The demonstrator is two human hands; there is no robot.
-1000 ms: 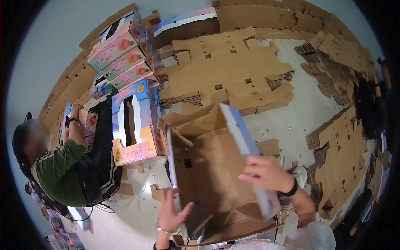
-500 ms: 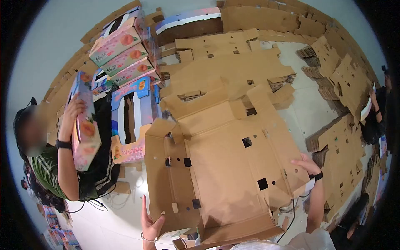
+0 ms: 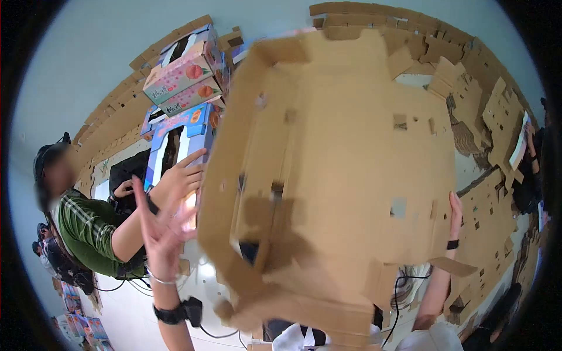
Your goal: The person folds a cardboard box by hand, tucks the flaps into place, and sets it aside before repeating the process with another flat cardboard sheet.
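A large brown cardboard box (image 3: 345, 158), partly folded with raised walls on its left and near sides, is tilted up in front of me and blurred. My right hand (image 3: 455, 209) grips its right edge, with some of the fingers hidden by the cardboard. My left hand (image 3: 164, 240) is off the box, to its left, with fingers spread and smeared by motion. Just beyond it, a co-worker's hand (image 3: 180, 182) rests at a printed blue and pink peach carton (image 3: 196, 131) with a cut-out top.
Printed peach cartons (image 3: 184, 70) are stacked at the back left. A co-worker in a green shirt (image 3: 88, 234) stands at the left. Flat cardboard sheets (image 3: 480, 234) lie in piles at the right, where another person's arm (image 3: 531, 143) shows. A black cable (image 3: 398, 292) hangs near my right forearm.
The box has been raised and tilted up towards me. My left hand has left its near left corner and moved up and left. The co-worker has put down the carton they held.
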